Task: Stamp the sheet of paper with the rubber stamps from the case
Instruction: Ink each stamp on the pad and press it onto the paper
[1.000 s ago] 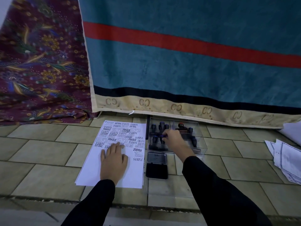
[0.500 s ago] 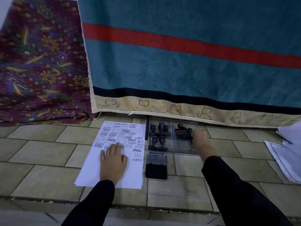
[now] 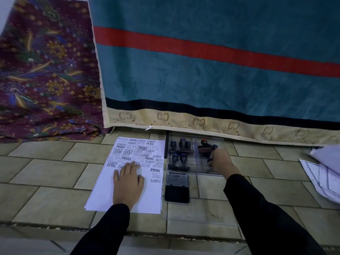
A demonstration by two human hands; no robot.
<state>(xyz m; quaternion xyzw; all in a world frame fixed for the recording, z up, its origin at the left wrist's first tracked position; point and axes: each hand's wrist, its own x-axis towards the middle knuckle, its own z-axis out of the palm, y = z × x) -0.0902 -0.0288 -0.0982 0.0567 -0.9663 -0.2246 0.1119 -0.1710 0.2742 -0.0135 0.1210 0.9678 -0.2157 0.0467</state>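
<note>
A white sheet of paper (image 3: 104, 192) lies on the tiled ledge, its upper half covered in black stamped words. My left hand (image 3: 127, 183) rests flat on it, fingers apart. To the right stands a clear plastic case (image 3: 220, 144) holding several dark-handled rubber stamps (image 3: 181, 146). My right hand (image 3: 219, 161) is inside the case at its right side, fingers curled around a dark-handled stamp (image 3: 210, 161). An open ink pad (image 3: 177, 188) with a silver lid lies just in front of the case.
The case's clear lid (image 3: 200, 214) lies flat on the tiles near the front edge. A teal blanket (image 3: 211, 70) with a red stripe hangs behind, a maroon floral cloth (image 3: 46, 70) to its left. Loose printed papers (image 3: 323, 175) lie at the far right.
My right hand moved from the case's left compartment to its right side, then closed around a stamp there. My left hand has stayed flat on the paper.
</note>
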